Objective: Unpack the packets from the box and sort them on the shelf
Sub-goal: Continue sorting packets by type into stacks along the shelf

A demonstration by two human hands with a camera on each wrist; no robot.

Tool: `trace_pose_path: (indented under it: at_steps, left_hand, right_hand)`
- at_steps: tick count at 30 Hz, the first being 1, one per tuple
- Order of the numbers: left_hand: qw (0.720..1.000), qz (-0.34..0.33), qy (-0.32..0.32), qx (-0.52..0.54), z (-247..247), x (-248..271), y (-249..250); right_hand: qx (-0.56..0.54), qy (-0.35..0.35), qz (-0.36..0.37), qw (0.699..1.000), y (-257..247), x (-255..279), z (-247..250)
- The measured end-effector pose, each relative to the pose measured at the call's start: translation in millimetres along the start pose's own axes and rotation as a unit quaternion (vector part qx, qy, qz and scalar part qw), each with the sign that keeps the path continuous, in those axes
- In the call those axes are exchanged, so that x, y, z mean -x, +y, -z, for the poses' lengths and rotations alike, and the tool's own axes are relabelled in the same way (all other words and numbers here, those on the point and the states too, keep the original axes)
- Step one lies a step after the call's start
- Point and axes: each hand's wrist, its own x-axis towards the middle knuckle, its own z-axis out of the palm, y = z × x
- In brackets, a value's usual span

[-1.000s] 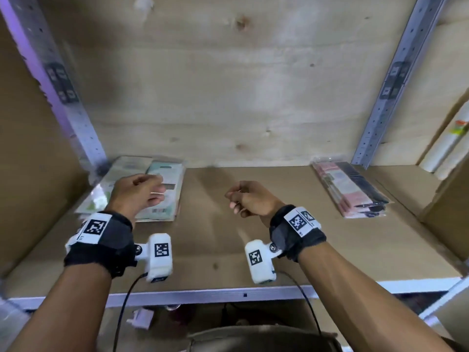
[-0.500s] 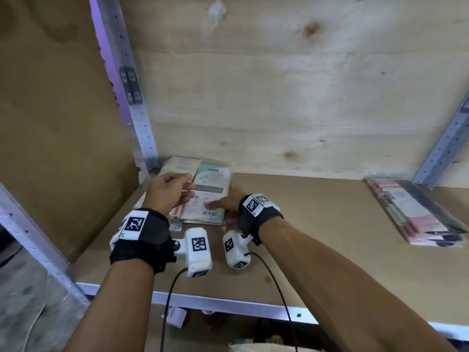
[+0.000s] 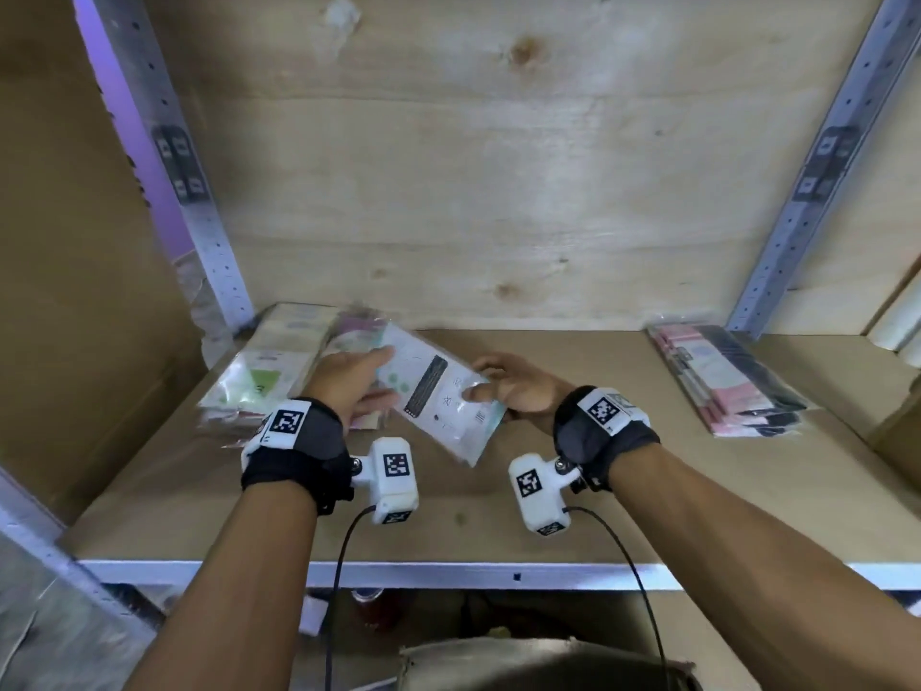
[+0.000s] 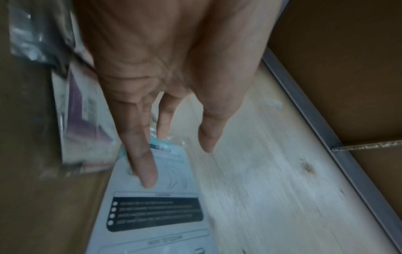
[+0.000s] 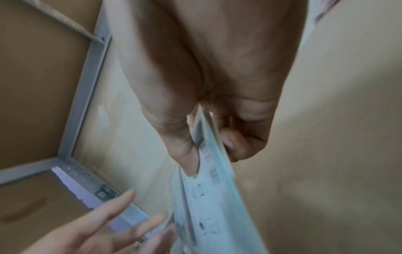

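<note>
Over the shelf's [image 3: 498,516] left rear corner, your right hand [image 3: 518,391] pinches the packet's [image 3: 438,396] near end, long axis seemingly toward the pile [image 3: 259,381]; left hand [image 3: 349,381] open alongside.

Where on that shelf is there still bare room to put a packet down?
The bare patch is the middle of the shelf board, between the left pile and the pink-and-black stack. The left end is crowded: both hands work there, the right hand pinching a packet.
</note>
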Motion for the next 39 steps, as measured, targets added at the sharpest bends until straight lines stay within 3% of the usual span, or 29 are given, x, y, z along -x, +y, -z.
trace_pose_path:
  at_steps: [4,7,10,14,17,22,26,30,35,39]
  left_hand:
    - [0.992,0.038,-0.109,0.056,-43.2,15.3,-2.5]
    - [0.977,0.047,-0.122,0.170,-71.8,21.4,-0.9]
    - [0.969,0.067,-0.115,0.210,-94.6,20.3,-2.5]
    - [0.976,0.070,-0.079,0.192,-114.3,12.2,-18.5]
    - [0.985,0.065,-0.069,0.142,-119.7,5.0,-31.5]
    - [0.979,0.066,-0.148,0.127,-124.1,6.3,-38.2]
    - [0.971,0.069,-0.197,0.120,-127.5,16.4,-41.2]
    - [0.983,0.047,-0.149,0.093,-119.5,19.8,-40.9]
    - [0.995,-0.028,-0.094,0.001,-93.2,15.4,-39.2]
    - [0.975,-0.129,-0.087,-0.155,-86.4,18.1,-39.5]
  right_hand:
    - [-0.017,0.063,0.081,0.995,4.6,43.1,28.3]
    - [0.040,0.114,0.123,0.985,12.7,61.9,43.3]
    - [0.121,0.136,0.139,0.973,28.0,72.2,53.0]
    - [0.214,0.098,0.103,0.966,47.2,75.5,64.7]
    - [0.181,0.068,0.048,0.980,53.9,76.3,78.8]
    - [0.049,0.179,0.027,0.982,71.0,78.7,104.8]
    - [-0.019,0.099,-0.019,0.995,81.3,80.6,114.3]
    - [-0.016,0.059,-0.013,0.998,86.1,84.6,117.9]
    - [0.031,0.026,-0.032,0.999,90.8,88.9,121.5]
    - [0.078,-0.004,-0.058,0.995,94.1,89.5,116.4]
